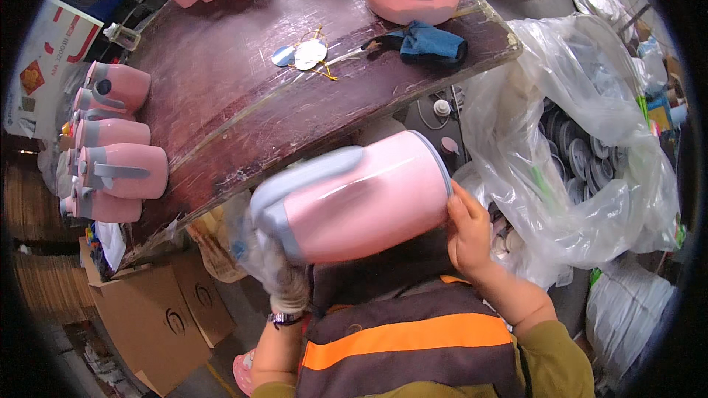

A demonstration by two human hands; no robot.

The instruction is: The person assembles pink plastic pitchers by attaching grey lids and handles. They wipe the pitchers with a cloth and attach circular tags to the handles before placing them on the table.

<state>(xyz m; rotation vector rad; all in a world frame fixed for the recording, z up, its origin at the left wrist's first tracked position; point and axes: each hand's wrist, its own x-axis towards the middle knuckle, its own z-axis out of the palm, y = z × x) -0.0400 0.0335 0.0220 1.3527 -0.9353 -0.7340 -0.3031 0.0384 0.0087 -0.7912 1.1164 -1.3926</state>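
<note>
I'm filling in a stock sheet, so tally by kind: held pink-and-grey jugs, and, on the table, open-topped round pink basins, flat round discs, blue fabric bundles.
Held pink-and-grey jugs: 1
Open-topped round pink basins: 1
Flat round discs: 2
Blue fabric bundles: 1
Total: 5

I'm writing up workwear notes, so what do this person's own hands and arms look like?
The left hand wears a pale, greyish-white glove, with a dark and silvery wristband, perhaps a watch, below its cuff. The right hand is bare, with no band visible at the wrist. Olive-green sleeves stop on the arms, leaving the forearms uncovered.
</note>
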